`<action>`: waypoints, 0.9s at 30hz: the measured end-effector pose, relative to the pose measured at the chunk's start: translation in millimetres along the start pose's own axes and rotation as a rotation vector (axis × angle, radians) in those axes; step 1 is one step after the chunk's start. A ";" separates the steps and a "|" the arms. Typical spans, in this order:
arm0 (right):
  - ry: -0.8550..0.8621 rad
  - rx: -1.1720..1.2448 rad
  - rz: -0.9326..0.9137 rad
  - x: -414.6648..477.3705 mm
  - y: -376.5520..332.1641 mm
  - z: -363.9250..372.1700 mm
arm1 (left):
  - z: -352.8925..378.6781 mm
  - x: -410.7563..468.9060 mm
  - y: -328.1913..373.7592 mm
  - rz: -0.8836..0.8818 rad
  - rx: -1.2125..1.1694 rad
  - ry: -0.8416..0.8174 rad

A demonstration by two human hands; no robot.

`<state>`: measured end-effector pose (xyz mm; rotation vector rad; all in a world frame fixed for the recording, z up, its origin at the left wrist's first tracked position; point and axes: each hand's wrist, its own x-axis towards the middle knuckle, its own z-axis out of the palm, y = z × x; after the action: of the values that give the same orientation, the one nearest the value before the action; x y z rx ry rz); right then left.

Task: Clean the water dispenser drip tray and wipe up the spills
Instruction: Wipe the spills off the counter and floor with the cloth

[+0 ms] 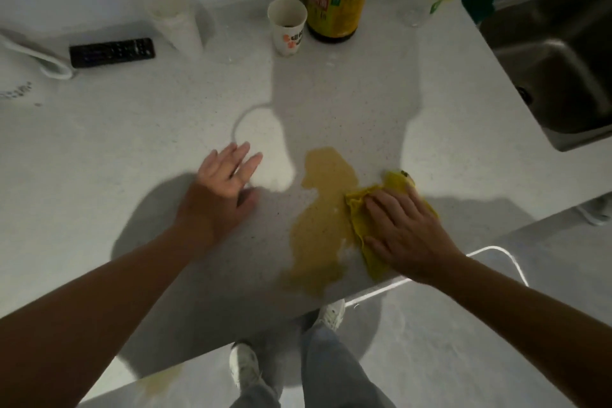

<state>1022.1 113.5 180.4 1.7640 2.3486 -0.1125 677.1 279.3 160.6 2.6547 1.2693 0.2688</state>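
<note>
Countertop fills the frame. At upper left we see a black remote control. Left of centre, our left hand is open, fingers spread. A yellowish spill pools at centre. Just right of it, our right hand presses a yellow cloth flat at the spill's edge. A steel sink sits at upper right.

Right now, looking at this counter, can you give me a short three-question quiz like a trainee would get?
1. True or false: the left hand presses the yellow cloth.
2. Where is the yellowish spill? A) in the sink B) on the counter, left of the cloth C) on the remote
3. Fill in: next to the dark bottle stands a paper ____.
Key: 1 false, the right hand presses it; 2 B; 3 cup.
</note>
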 end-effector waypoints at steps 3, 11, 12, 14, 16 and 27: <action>-0.024 0.005 0.034 -2.9 14.2 -2.1 | 4.6 9.3 13.6 0.057 -0.004 0.076; -0.009 0.278 0.806 38.2 -95.3 -0.1 | -1.1 10.3 9.0 0.004 -0.004 -0.099; -0.018 0.278 0.801 46.9 -91.8 -0.7 | -1.9 9.8 8.8 0.005 -0.002 -0.098; -0.020 0.270 0.777 66.0 -77.5 -2.5 | -2.3 8.9 8.6 -0.002 -0.009 -0.096; 0.026 0.232 0.737 84.0 -59.9 -5.4 | -3.8 7.6 10.7 -0.002 -0.016 -0.090; -0.028 -0.053 -0.205 189.0 56.5 -28.1 | -11.2 11.9 17.3 -0.009 -0.017 -0.020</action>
<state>1022.6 312.6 172.3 1.4844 2.4829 -0.1033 694.7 278.9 176.6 2.6299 1.2668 0.2508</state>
